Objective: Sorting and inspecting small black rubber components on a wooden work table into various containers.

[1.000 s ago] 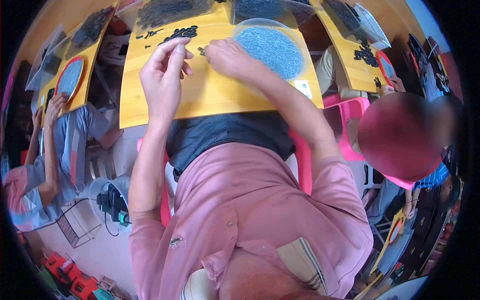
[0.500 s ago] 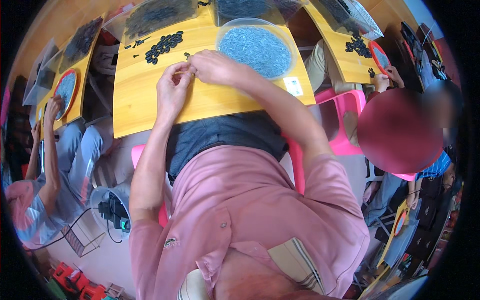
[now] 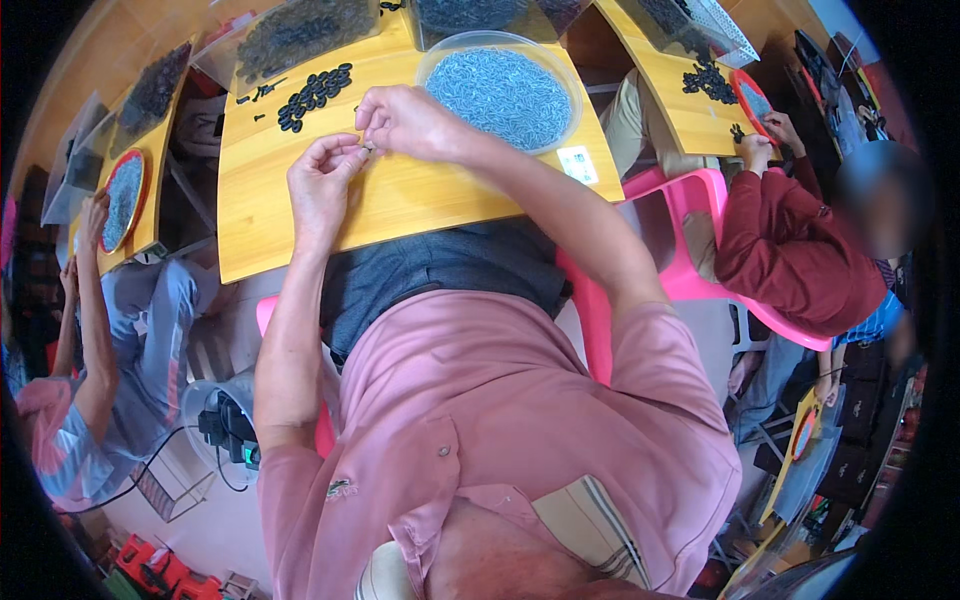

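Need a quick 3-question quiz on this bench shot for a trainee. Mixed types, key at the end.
1. Multiple choice: what colour are the loose pieces in the round tub?
A) red
B) bluish grey
C) yellow

2. True or false: the right hand is dipped into the round tub.

3. Fill the gap: from the wearer's viewpoint, the cluster of black parts lies on the table to the ____ of the round tub.

Key:
1. B
2. False; it is outside the tub, close to the left hand.
3. left
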### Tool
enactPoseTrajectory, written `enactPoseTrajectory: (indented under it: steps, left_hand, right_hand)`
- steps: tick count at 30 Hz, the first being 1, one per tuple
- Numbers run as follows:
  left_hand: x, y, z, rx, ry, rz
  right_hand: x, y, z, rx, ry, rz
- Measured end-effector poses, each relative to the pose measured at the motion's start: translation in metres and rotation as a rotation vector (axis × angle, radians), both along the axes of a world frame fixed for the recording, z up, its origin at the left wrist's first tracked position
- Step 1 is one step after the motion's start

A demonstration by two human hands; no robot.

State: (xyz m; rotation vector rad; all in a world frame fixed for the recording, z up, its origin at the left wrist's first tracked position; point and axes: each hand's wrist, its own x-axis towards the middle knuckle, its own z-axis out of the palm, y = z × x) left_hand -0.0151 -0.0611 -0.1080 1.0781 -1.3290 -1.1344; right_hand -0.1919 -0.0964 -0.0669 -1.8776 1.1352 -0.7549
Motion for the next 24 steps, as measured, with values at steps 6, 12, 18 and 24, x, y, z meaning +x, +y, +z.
enactPoseTrajectory:
  steps: [6,12,18,24]
  left_hand:
    - [-0.001,0.006,0.001,0.053,-0.019,-0.049]
    - [-0.001,0.006,-0.003,0.057,0.064,-0.055]
    - [-0.003,0.009,0.000,0.227,0.109,-0.017]
    - [-0.004,0.009,-0.003,0.245,0.167,-0.018]
  right_hand:
    - [-0.014,-0.006,0.013,-0.089,0.119,0.098]
    - [-0.112,-0.009,0.046,-0.538,0.490,-0.248]
    - [-0.173,0.003,0.031,-0.220,0.539,-0.241]
    - [-0.183,0.001,0.010,-0.229,0.604,-0.199]
